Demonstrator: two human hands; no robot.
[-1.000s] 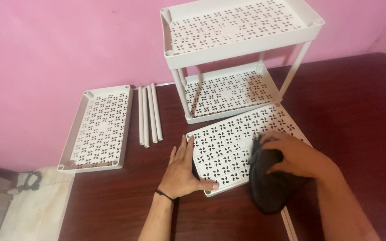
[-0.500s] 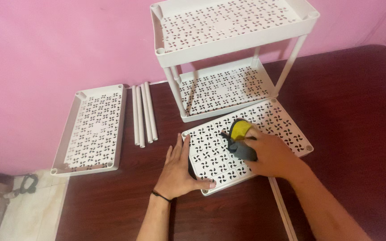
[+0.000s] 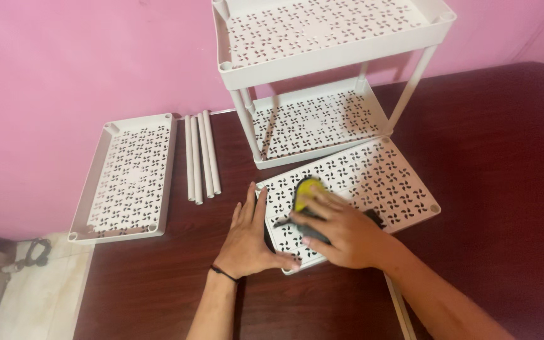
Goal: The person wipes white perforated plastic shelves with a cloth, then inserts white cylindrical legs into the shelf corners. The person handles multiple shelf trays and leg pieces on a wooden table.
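A person leans over a dark wooden surface (image 3: 492, 189), the left hand (image 3: 250, 236) spread flat and empty on the near corner of a white perforated tray (image 3: 385, 182) that lies there. The right hand (image 3: 341, 230) presses a yellow-and-dark cleaning pad (image 3: 305, 191) onto the tray's face, fingers curled over it. The tray looks light, stiff and thin-walled, likely to skid unless pinned; its raised rim seems the natural place to grip. Just behind stands a two-tier rack (image 3: 322, 75), both shelves holding nothing. To the left lie loose white tubes (image 3: 201, 157) and another tray (image 3: 127, 179), also empty, overhanging the surface's edge.
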